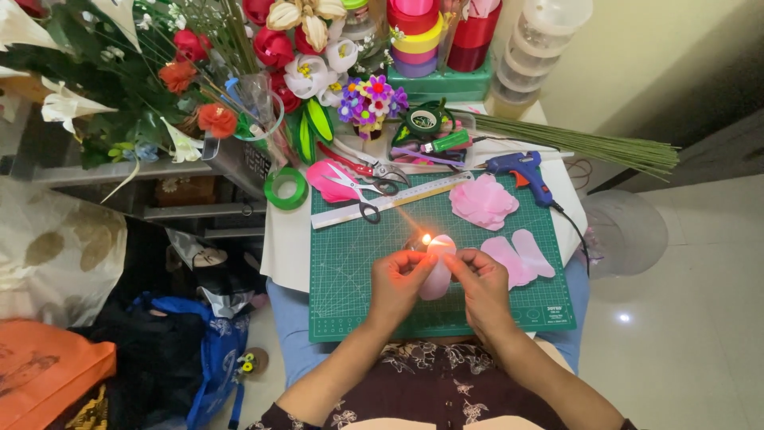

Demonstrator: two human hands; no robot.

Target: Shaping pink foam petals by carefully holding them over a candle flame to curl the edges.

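Both hands, left hand (400, 275) and right hand (476, 275), are pinching one pale pink fabric petal (438, 269) above the green cutting mat (358, 271), singeing its edge at a small flame (426, 238). Turning the petal needs care, I think.

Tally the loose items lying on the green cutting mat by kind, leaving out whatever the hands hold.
Pink cut fabric petals: 2
Pink ruffled fabric flower: 1
Pale long ruler: 1
Black-handled scissors: 1
Blue hot glue gun, lying partly on the mat: 1
Total: 6
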